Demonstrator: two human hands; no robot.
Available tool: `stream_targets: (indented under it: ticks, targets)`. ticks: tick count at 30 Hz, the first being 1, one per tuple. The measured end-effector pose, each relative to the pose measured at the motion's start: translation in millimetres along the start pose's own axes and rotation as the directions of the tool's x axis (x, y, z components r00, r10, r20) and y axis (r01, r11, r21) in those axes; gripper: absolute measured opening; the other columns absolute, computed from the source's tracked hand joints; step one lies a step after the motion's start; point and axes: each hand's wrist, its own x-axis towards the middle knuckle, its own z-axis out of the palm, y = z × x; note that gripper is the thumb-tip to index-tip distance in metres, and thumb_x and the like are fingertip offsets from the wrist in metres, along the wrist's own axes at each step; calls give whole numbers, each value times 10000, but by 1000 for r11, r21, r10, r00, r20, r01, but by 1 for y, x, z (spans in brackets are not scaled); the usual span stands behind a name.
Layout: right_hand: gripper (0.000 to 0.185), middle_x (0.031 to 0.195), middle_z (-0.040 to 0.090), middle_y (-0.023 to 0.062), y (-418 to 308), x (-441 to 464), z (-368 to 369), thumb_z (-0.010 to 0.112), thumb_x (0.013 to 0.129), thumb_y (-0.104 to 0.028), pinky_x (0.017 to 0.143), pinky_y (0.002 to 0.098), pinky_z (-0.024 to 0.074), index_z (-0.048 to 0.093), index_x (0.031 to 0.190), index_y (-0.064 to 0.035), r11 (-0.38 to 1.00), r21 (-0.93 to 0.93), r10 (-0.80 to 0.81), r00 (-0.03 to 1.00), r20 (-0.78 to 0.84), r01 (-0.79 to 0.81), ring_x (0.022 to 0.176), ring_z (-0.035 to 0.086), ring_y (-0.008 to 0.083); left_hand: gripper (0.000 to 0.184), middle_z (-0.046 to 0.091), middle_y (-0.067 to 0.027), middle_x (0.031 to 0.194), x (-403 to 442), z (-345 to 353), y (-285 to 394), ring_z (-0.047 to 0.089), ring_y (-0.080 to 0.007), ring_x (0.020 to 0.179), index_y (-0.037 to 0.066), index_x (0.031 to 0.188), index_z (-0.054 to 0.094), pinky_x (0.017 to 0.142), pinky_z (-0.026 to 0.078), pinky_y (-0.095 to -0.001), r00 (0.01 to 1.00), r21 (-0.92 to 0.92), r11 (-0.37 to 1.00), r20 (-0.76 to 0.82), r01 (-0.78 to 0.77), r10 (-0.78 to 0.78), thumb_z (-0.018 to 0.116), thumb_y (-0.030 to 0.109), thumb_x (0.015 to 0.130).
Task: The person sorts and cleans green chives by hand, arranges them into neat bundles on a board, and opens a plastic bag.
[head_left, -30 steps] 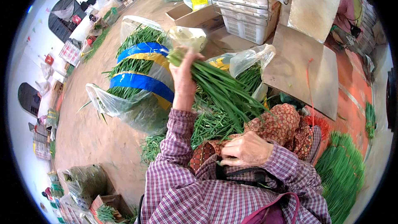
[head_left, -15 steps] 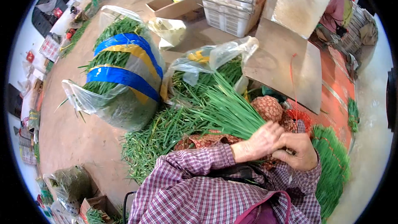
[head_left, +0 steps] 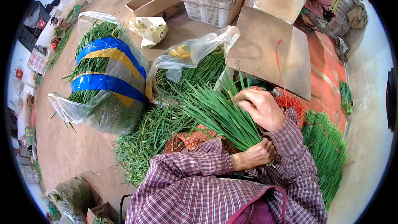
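A bunch of long green leaves (head_left: 222, 114) lies across my lap, its cut ends toward me. My left hand (head_left: 258, 154) is wrapped round those ends. Above it, my right hand (head_left: 262, 107) is bent over the upper side of the bunch, fingers curled at a few leaves; what they pinch is too small to make out. Loose leaves (head_left: 145, 141) are heaped left of my lap, below an open plastic bag of leaves (head_left: 195, 72). To my right stands a big stack of tied green bunches (head_left: 325, 153).
A taped plastic bag (head_left: 110, 83) full of leaves stands at the left. Behind are a cardboard box (head_left: 155, 6), white crates (head_left: 207, 10) and a board (head_left: 269, 49). Red ties (head_left: 290, 101) hang near my right knee. Another person (head_left: 321, 0) sits at the far right.
The bunch has come down from the raised left hand to my lap, with its ends now toward me. My right hand has moved up from beside the left hand onto the leaves.
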Motion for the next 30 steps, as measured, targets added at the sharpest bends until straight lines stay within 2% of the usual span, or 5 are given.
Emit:
stream_targets:
  ticks: [4,13,23,24,30]
  targets:
    - [202,985,639,139,19,27,12,620,826,-109,780,385,500,625,1009,-24,996,-39,76,996,39,-74,887,630,295,269,619,-65,830,-1,-1,-1,548,-212,817,54,912,649,768,409,-348,996,28,1000,-88,-4,6,568,277,787]
    - [319,912,641,112,41,37,11,685,748,-354,782,443,495,673,960,-117,918,-358,289,907,306,-171,916,622,314,286,623,-119,1008,-2,-6,1,581,-231,963,49,997,624,903,413,-386,1000,-30,1000,24,10,-10,541,245,807]
    - [160,757,657,119,22,-12,-7,610,880,-155,627,311,494,588,900,2,953,223,257,940,-226,-207,683,651,208,218,574,-109,928,1,-34,-13,557,-247,938,56,880,608,1026,367,-481,981,-275,958,-148,78,-123,576,210,730]
    - [181,811,655,60,15,-17,-13,521,959,-179,605,256,492,532,1007,-5,910,321,326,931,-162,-262,698,619,111,203,563,-101,891,1,-38,-14,560,-244,920,58,865,599,1018,375,-475,985,-269,960,-128,79,-117,575,208,729]
    - [156,770,548,9,20,-44,-5,462,998,-218,600,253,490,495,1031,-70,557,776,524,850,-52,-295,625,537,87,171,555,-79,832,1,-31,-16,566,-227,858,65,831,579,965,412,-435,980,-231,972,-180,37,-80,570,201,728]
